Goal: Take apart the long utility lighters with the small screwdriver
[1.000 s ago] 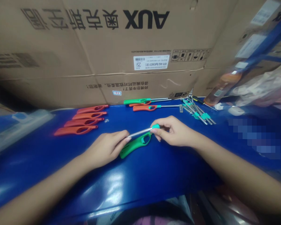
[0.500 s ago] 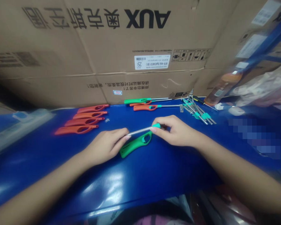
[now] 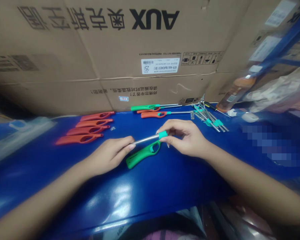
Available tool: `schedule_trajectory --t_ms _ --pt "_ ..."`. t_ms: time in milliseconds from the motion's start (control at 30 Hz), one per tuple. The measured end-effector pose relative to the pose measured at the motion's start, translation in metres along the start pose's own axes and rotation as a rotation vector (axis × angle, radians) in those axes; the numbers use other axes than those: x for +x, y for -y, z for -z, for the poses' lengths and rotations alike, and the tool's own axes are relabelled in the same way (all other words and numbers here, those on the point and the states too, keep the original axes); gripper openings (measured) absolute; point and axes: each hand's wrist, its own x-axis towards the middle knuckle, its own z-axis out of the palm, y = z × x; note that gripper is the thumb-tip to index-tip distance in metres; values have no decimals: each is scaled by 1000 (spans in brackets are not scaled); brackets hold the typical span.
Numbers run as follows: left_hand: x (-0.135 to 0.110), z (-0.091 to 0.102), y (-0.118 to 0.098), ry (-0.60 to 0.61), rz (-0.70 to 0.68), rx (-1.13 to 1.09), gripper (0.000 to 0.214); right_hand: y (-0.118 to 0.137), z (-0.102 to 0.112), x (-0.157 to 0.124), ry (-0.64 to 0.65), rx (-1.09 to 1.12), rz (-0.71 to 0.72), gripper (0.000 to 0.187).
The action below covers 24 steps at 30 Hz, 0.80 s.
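Observation:
A silver metal lighter tube [image 3: 147,139] with a teal collar spans between my hands, slightly tilted. My left hand [image 3: 113,153] pinches its left end between thumb and fingers. At the collar end, the fingertips of my right hand [image 3: 183,136] close on the tube. Under the tube lies a green lighter handle [image 3: 142,156] with a finger hole and a teal trigger, flat on the blue table [image 3: 150,186]. Whether the tube touches the handle I cannot tell.
Several red-orange handles [image 3: 83,130] lie at the left. Long lighters [image 3: 153,114] with tubes sit at the back, beside a pile of loose tubes [image 3: 211,120]. A screwdriver [image 3: 211,106] and a bottle [image 3: 235,95] stand farther right. A large cardboard box [image 3: 102,60] walls off the back.
My right hand's fingers have shifted on the tube's collar, so more of the teal shows. The tube stays between both hands; the whole view has moved slightly.

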Motion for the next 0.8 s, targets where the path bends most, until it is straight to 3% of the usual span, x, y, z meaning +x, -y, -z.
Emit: schedule_trajectory --t_ms 100,267,400,633,800 --pt "0 -1 0 8 -3 -8 34 2 0 1 -17 -28 17 10" --pt "1 -5 -1 9 13 19 34 8 4 2 18 -321 92 18" --pt "3 -7 -1 12 34 65 35 6 8 2 69 -428 102 24" --pt "3 -7 2 56 47 72 36 -1 17 3 222 -432 140 14" --pt "2 -5 1 48 40 66 37 -3 12 3 158 -295 98 18"
